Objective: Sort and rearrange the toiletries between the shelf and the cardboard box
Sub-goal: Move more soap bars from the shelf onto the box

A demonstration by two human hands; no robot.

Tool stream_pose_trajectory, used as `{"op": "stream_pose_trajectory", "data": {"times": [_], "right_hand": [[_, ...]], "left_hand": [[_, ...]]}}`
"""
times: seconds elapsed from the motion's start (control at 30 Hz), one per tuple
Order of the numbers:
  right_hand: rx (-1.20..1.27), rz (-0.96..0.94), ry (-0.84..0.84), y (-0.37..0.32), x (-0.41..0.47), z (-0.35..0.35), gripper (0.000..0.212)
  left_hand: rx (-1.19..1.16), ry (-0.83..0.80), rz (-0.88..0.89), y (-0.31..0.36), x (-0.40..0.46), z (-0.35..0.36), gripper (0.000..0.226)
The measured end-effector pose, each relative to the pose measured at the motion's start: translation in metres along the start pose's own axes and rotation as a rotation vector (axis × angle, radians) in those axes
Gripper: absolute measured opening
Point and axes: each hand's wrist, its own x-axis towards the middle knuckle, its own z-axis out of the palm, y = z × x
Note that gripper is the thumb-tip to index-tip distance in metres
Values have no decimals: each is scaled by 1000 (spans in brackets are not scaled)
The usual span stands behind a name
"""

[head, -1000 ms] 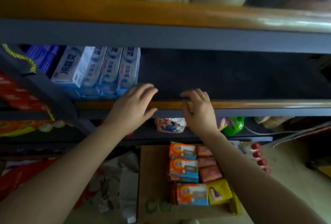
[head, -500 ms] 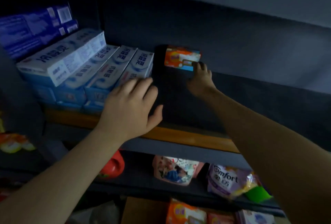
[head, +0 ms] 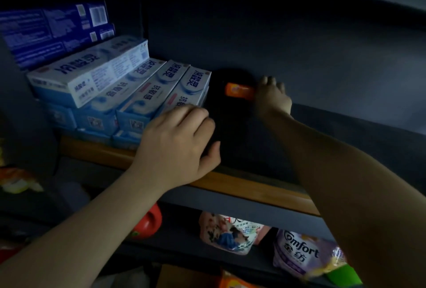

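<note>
Reaching deep into the shelf (head: 230, 179), my right hand (head: 273, 97) grips an orange box (head: 239, 90) at the back; my left hand (head: 177, 147), fingers relaxed, rests beside stacked toothpaste boxes (head: 129, 89).

1. The shelf (head: 242, 186) is a dark board with a wooden front edge; it sits in dim light.
2. On its left part lie white-and-blue toothpaste boxes (head: 129, 94), stacked in layers, long sides running front to back.
3. Behind them, at the far left, lie dark blue boxes (head: 53, 31).
4. An orange soap pack (head: 238, 90) lies flat deep on the shelf, just right of the toothpaste boxes.
5. On the lower shelf (head: 184, 237) sit a red container (head: 147, 223), a printed pouch (head: 228, 234) and a purple softener bag (head: 302, 253).
</note>
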Motion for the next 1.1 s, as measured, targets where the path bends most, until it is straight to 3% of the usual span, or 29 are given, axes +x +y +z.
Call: {"op": "stream_pose_trajectory", "data": {"times": [0.13, 0.3, 0.4, 0.53, 0.67, 0.77, 0.87, 1.0, 1.1], "right_hand": [[-47, -130, -33, 2, -24, -22, 38], [301, -117, -211, 13, -100, -73, 41], [515, -130, -176, 22, -153, -100, 35], [765, -120, -100, 30, -200, -134, 36], [1077, 39, -276, 25, -241, -143, 35], [1323, 241, -471, 18, -265, -138, 37], [1456, 357, -539, 14, -283, -134, 39], [1477, 457, -506, 12, -303, -145, 35], [1245, 329, -409, 12, -313, -157, 32]], "left_hand": [[-81, -51, -25, -1, 1, -3, 29], [-201, -262, -128, 0, 7, -17, 42], [-347, -424, -235, 2, 17, -36, 63], [-702, -360, -298, 14, 28, -81, 68], [-988, -320, -488, 33, 25, -123, 44], [-1084, -429, -565, 37, 13, -134, 38], [-1155, -534, -691, 39, 1, -137, 31], [-1269, -619, -908, 42, -18, -133, 34], [-1426, -656, -1084, 49, -32, -129, 28]]}}
